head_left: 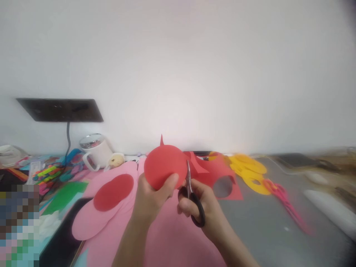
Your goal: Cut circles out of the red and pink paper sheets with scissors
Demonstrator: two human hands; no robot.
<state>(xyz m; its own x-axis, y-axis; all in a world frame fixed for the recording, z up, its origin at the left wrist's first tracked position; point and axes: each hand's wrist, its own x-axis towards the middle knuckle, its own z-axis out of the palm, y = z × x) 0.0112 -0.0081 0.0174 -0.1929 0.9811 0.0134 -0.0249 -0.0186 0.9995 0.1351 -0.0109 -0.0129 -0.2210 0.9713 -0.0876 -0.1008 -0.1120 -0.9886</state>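
two bare hands meet over the table's near edge: the left hand, thumb up, pinches one round red paper disc; the right hand, fingers curled, grips one pair of black-handled metal scissors at its rim.

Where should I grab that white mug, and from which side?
Probably best by the handle of the white mug, coming from the left and near side: the open loop juts out that way, while a small beige round item crowds the mug's right side.
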